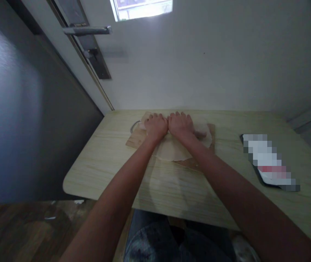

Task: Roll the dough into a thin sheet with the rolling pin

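Observation:
My left hand [156, 127] and my right hand [181, 125] press side by side, thumbs nearly touching, with fingers curled forward over a rolling pin [200, 134]. Most of the pin is hidden under my hands; one end shows to the right of my right hand. Beneath it lies a thin, pale sheet of dough [172, 150], spread wide with an uneven edge. The dough covers much of a wooden cutting board [136, 140] and hangs slightly past its near edge. A metal loop handle [134, 125] sticks out at the board's far left.
The board rests on a light wooden table [95, 160] against a white door with a metal lever handle [88, 30]. To the right lies a dark-edged flat object [267, 160], its top blurred out. A grey panel [35, 109] stands at the left.

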`<state>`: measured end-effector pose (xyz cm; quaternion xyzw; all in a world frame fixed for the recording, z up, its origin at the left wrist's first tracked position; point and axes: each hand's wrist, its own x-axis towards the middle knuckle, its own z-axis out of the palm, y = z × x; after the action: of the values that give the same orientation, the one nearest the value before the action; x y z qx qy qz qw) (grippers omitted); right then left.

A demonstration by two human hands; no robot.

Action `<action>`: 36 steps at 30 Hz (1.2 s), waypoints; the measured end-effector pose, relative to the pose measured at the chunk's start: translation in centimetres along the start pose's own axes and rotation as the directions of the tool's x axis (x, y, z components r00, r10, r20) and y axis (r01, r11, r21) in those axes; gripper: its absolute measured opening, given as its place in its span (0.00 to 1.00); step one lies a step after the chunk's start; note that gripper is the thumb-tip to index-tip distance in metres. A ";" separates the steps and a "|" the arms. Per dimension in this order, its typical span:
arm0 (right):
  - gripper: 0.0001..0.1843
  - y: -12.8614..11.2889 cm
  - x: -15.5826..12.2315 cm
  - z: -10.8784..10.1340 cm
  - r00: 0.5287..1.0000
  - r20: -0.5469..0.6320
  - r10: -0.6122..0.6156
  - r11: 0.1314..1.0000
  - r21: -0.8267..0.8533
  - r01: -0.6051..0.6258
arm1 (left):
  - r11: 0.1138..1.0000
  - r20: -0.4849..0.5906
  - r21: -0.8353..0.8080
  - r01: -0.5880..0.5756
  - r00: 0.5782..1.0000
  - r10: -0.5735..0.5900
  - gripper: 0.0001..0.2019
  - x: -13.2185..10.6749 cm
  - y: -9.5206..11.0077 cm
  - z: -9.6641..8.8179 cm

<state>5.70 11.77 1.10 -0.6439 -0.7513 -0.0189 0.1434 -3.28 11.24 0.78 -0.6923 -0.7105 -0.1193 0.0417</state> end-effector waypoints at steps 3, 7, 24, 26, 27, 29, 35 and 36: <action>0.22 -0.5 -1.9 0.0 1.000 -0.002 -0.007 1.000 -0.010 0.007 | 0.999 -0.028 0.023 -0.043 0.999 0.044 0.23 -1.7 -0.5 -0.1; 0.23 -1.2 -4.6 0.0 0.996 -0.072 -0.050 0.998 -0.031 0.048 | 0.998 -0.100 0.034 -0.045 0.994 0.049 0.22 -4.3 -1.1 0.0; 0.23 1.2 -10.0 -0.2 0.921 -0.177 -0.347 0.910 0.173 0.376 | 0.982 -0.049 0.054 -0.180 0.982 0.183 0.21 -9.7 0.2 -1.8; 0.23 1.3 -9.7 -0.2 0.925 -0.194 -0.327 0.912 0.193 0.363 | 0.978 -0.049 0.054 -0.202 0.978 0.204 0.21 -9.4 0.7 -1.6; 0.23 1.3 -9.5 -0.2 0.927 -0.194 -0.322 0.912 0.198 0.359 | 0.977 -0.053 0.053 -0.207 0.976 0.209 0.21 -9.2 1.0 -1.5; 0.23 1.4 -8.9 -0.4 0.937 -0.173 -0.302 0.922 0.197 0.333 | 0.977 -0.055 0.051 -0.209 0.976 0.212 0.20 -8.6 1.3 -1.4; 0.21 1.6 -6.7 -0.5 0.978 -0.077 -0.195 0.972 0.120 0.203 | 0.978 -0.085 0.036 -0.207 0.974 0.209 0.19 -6.2 1.6 -0.5; 0.20 1.6 -6.3 -0.4 0.980 -0.076 -0.182 0.977 0.101 0.189 | 0.979 -0.106 0.031 -0.203 0.973 0.205 0.19 -5.7 1.7 -0.3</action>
<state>8.16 5.90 -0.28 -0.5613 -0.8028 -0.0129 0.2005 -1.43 5.65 -0.04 -0.7535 -0.6336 -0.1446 0.0992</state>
